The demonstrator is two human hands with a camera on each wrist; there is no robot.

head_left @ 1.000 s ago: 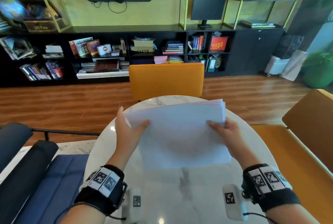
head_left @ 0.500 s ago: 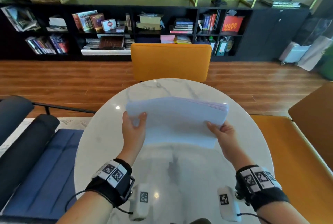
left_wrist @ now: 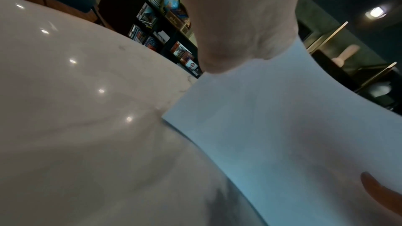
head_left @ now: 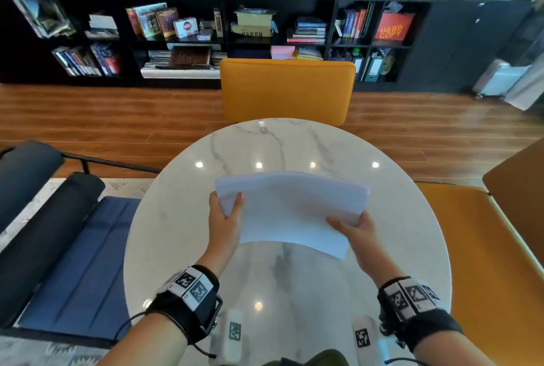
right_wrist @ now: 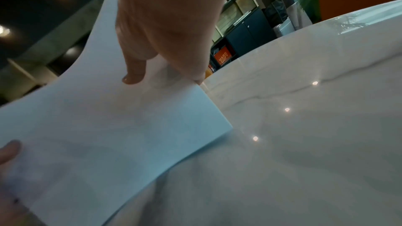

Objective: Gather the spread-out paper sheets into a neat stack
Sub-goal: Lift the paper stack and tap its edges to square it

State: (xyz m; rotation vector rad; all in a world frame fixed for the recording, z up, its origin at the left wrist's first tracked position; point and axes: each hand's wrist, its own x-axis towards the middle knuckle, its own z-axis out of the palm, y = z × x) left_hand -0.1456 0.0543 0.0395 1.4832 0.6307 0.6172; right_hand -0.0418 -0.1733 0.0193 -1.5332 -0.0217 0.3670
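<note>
A stack of white paper sheets (head_left: pixel 294 209) hangs just above the round marble table (head_left: pixel 282 147), held flat between both hands. My left hand (head_left: pixel 225 215) pinches its left edge, thumb on top. My right hand (head_left: pixel 351 228) pinches the right near corner, thumb on top and fingers beneath. The left wrist view shows the underside of the sheets (left_wrist: pixel 282 126) over the table (left_wrist: pixel 76 109). The right wrist view shows my fingers (right_wrist: pixel 135 73) spread under the sheets (right_wrist: pixel 108 135). The sheets' edges look roughly aligned, slightly fanned at the far right.
An orange chair (head_left: pixel 287 90) stands at the table's far side and an orange bench (head_left: pixel 482 248) at the right. A blue seat (head_left: pixel 76 262) with dark bolsters sits at the left. Black bookshelves (head_left: pixel 182 38) line the far wall.
The stack has tilted from nearly upright down to almost flat and come lower toward the table. Both hands kept their hold on its sides.
</note>
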